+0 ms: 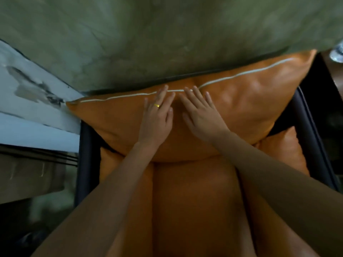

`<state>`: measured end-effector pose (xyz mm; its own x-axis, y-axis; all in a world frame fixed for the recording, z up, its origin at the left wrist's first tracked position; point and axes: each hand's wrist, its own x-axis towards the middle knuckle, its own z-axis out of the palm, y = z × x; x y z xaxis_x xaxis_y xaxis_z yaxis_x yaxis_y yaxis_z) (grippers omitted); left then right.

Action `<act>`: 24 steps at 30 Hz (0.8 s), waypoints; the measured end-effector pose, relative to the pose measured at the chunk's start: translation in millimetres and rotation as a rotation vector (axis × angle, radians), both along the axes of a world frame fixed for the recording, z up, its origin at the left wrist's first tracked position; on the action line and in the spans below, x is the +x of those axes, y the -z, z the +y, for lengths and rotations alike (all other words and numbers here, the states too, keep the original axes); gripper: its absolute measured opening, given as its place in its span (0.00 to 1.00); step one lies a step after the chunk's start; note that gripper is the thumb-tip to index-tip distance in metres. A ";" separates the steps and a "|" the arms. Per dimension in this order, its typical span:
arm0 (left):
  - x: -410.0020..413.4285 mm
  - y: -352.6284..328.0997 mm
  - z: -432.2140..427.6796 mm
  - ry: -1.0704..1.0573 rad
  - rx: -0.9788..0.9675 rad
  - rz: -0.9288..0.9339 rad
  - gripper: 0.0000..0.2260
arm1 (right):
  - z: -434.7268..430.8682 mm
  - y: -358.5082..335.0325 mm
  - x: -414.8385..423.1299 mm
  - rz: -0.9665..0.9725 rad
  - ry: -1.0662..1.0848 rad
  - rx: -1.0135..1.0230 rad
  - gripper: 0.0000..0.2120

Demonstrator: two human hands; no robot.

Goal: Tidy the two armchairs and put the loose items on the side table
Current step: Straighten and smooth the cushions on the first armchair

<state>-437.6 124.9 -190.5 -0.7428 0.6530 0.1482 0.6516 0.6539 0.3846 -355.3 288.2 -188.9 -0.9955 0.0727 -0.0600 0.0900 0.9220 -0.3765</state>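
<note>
An orange leather back cushion (241, 106) with a white piped seam leans at the back of a dark-framed armchair (308, 145). Below it lies the orange seat cushion (194, 201). My left hand (157, 117), with a gold ring, lies flat on the back cushion with its fingers straight. Just to its right, my right hand (200, 117) presses flat on the same cushion. The fingertips of both hands reach the white seam near the cushion's top middle.
A grey-green wall (167, 34) fills the top of the view behind the chair. A pale painted panel (27, 93) stands at the left. At the far right edge a brown surface (332, 71) holds a glassy object (336, 52).
</note>
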 end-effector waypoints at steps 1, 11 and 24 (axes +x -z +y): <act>-8.9 5.9 6.4 -0.002 -0.040 -0.016 0.20 | 5.1 5.1 -15.9 -0.032 -0.045 0.042 0.27; -77.0 69.7 -56.8 -0.118 -0.393 -0.012 0.25 | 115.5 51.6 -31.6 -0.165 -0.095 0.274 0.31; -121.6 58.8 -111.6 -0.235 -0.498 -0.124 0.32 | 232.1 18.2 22.4 -0.185 0.281 0.426 0.30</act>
<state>-559.3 13.3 -249.3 -0.8690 0.4365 -0.2330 0.4359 0.8982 0.0568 -332.9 520.3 -207.1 -0.9097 0.3911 -0.1396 0.3847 0.9203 0.0712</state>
